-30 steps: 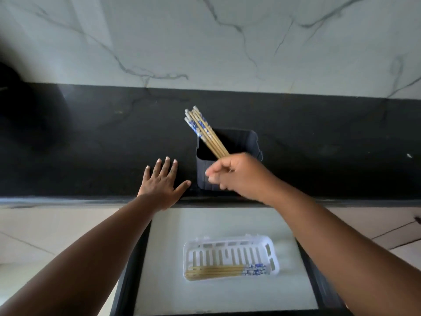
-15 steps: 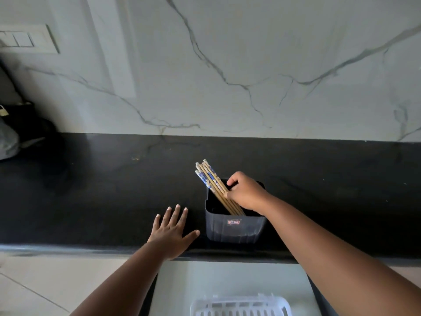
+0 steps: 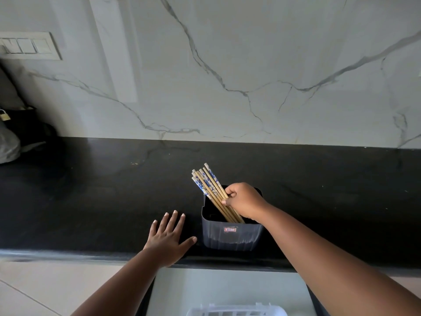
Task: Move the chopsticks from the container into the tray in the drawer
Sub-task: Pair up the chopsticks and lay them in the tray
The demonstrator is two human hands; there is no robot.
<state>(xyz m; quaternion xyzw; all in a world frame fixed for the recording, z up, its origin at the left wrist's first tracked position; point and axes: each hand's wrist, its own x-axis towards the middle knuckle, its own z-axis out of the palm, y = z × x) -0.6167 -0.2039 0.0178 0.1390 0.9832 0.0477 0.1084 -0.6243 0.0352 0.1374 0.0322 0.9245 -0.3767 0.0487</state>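
Black counter (image 3: 91, 201) under marbled wall: since a second ago the right hand (image 3: 242, 200) has sunk to the dark container (image 3: 232, 236), its grip apparently pinching the bamboo chopsticks (image 3: 208, 188) still standing inside; left hand (image 3: 169, 236) stays flat, released.

switch plate (image 3: 27, 45) on marble wall (image 3: 227, 65) | padlock (image 3: 4, 115) far left | black counter (image 3: 91, 190)

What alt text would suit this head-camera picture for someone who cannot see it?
A right hand grips a bundle of chopsticks leaning in a dark container on a black counter. The left hand rests flat on the counter beside it. Below, a white tray peeks from an open drawer.
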